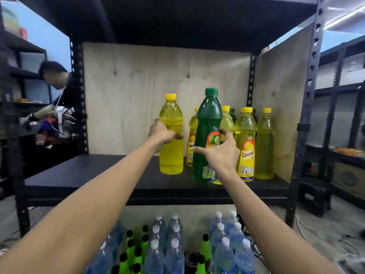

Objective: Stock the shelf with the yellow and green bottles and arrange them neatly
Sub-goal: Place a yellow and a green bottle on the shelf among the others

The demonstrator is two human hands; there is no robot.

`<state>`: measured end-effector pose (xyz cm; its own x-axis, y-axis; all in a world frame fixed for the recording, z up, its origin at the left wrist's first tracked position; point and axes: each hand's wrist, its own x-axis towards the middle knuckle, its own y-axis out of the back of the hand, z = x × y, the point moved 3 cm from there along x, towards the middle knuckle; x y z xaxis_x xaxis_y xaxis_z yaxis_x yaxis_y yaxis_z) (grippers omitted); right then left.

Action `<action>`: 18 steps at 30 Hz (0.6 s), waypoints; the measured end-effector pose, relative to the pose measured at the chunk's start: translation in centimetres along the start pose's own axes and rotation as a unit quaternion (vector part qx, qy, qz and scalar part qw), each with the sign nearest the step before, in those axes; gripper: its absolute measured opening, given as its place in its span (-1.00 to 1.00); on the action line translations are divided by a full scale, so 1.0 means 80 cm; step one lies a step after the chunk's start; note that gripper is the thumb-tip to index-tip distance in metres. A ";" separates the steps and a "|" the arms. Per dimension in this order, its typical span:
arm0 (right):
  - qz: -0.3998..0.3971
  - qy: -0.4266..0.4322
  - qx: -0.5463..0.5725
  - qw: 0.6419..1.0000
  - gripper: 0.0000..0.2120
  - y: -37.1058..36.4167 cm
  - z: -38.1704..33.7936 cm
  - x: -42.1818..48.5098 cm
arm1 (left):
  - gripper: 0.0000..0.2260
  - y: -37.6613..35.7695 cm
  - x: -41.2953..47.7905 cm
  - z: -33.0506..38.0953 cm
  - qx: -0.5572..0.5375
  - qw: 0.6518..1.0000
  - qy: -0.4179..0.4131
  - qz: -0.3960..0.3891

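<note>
My left hand (163,134) grips a yellow bottle (171,153) with a yellow cap, upright on the black shelf board (88,175). My right hand (221,151) wraps the middle of a green bottle (207,123) with a green cap and a lime label, standing near the shelf's front edge. Behind and to the right stand several more yellow bottles (245,143), one (264,147) at the far right, with dark green ones partly hidden at the back.
Plywood panels (158,80) close the shelf's back and right side. The left half of the shelf board is bare. Below stand blue water bottles (173,244) and bright green bottles with black caps (134,254). A person (57,80) works at the left.
</note>
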<state>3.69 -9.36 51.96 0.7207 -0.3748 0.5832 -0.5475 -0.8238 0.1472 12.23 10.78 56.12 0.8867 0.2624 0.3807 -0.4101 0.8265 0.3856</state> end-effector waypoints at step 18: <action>-0.011 -0.008 -0.068 0.998 -0.09 -0.078 0.053 0.019 | -0.40 -0.077 0.031 -0.039 -0.026 0.999 -0.024 -0.009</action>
<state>10.01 -6.56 48.56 0.7396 -0.3642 0.5659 -0.5830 -0.7669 0.2683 17.63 7.91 52.13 0.8822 0.2246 0.4139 -0.3817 0.8558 0.3492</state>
